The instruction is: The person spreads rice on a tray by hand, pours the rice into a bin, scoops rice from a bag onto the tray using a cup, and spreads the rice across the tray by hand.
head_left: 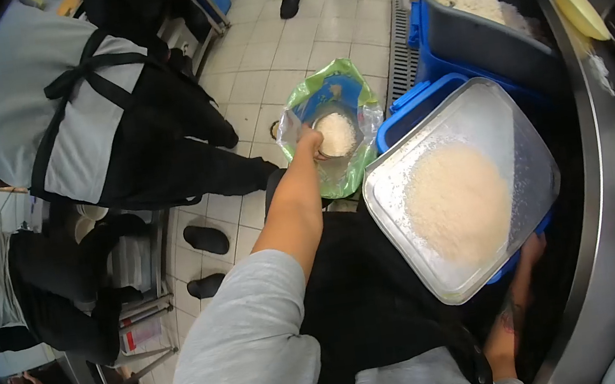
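Note:
My left hand (310, 144), at the end of my outstretched arm, is closed on the rim of a small metal bowl (328, 156). White, rice-like grains (335, 133) fill the bowl, which is inside the mouth of a green and clear plastic bag (354, 79). A metal tray (527, 177) bearing a pile of pale grains or crumbs (460, 202) sits tilted on top of a blue bin (399, 118). Low at the bin's near right rim, my right hand (534, 248) is closed against the blue edge, its fingers partly hidden.
A grey tub (484, 24) with white grains stands beyond the tray. A steel counter edge (592, 144) runs along the right, with a yellow dish (579, 8) on it. On the left, a person in a black apron (149, 128) stands close; other people are farther off.

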Demonstrator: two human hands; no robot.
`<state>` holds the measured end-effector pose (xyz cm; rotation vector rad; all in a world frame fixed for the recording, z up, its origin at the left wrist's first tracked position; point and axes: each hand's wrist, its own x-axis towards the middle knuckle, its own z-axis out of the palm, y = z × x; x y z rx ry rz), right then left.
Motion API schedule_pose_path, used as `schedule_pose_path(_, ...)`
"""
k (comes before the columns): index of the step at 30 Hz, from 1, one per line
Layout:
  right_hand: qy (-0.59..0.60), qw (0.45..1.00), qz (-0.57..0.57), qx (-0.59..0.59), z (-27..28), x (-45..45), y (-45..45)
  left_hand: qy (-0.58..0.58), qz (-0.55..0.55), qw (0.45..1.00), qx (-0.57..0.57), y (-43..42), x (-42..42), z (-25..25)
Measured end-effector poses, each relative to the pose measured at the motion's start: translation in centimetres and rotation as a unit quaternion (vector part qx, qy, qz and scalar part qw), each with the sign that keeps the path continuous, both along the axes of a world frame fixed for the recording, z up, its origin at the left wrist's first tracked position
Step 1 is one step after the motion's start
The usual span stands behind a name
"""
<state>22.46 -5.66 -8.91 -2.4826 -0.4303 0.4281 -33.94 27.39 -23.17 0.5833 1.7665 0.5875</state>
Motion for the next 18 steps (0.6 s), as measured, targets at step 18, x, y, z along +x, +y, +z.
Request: schedule_pose_path(18,-0.041,0.998,-0.015,-0.038,1.5,-1.7,0.3,0.184,0.107,0.971,0.113,-5.0,3.3,14.1)
